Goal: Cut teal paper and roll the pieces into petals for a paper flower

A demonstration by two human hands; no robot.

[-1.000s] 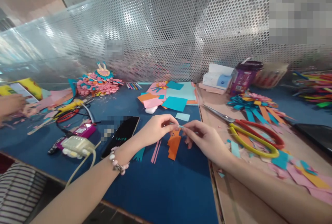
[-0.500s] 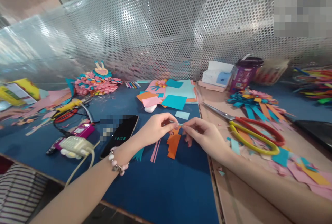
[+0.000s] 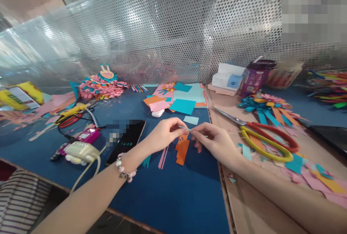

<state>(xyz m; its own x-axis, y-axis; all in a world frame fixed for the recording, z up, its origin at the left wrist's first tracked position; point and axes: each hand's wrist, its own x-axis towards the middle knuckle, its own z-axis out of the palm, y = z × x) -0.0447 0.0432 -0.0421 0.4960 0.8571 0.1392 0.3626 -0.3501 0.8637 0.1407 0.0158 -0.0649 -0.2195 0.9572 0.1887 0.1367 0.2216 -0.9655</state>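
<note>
Between my two hands runs a small, thin light-blue paper strip [image 3: 189, 130], mostly covered by fingertips. My left hand [image 3: 167, 133] pinches its left end, thumb against forefinger. From the other side my right hand [image 3: 213, 139] pinches the right end, its lower fingers curled. Orange paper pieces [image 3: 182, 152] lie on the blue table just below the fingertips. Left of them are narrow pink paper strips [image 3: 163, 157] and a fringed teal paper piece [image 3: 146, 161]. A small light-blue paper rectangle [image 3: 191, 119] rests beyond my hands.
Scissors [image 3: 267, 138] with red and yellow handles lie right of my right hand, near paper scraps [image 3: 295, 163]. A phone [image 3: 127, 141] and a power strip [image 3: 81, 150] with cables are on the left. Paper sheets [image 3: 193, 93] and a purple cup [image 3: 257, 76] stand farther back.
The view has shifted very slightly. Both hands keep their pinch on the paper strip, with almost no movement.
</note>
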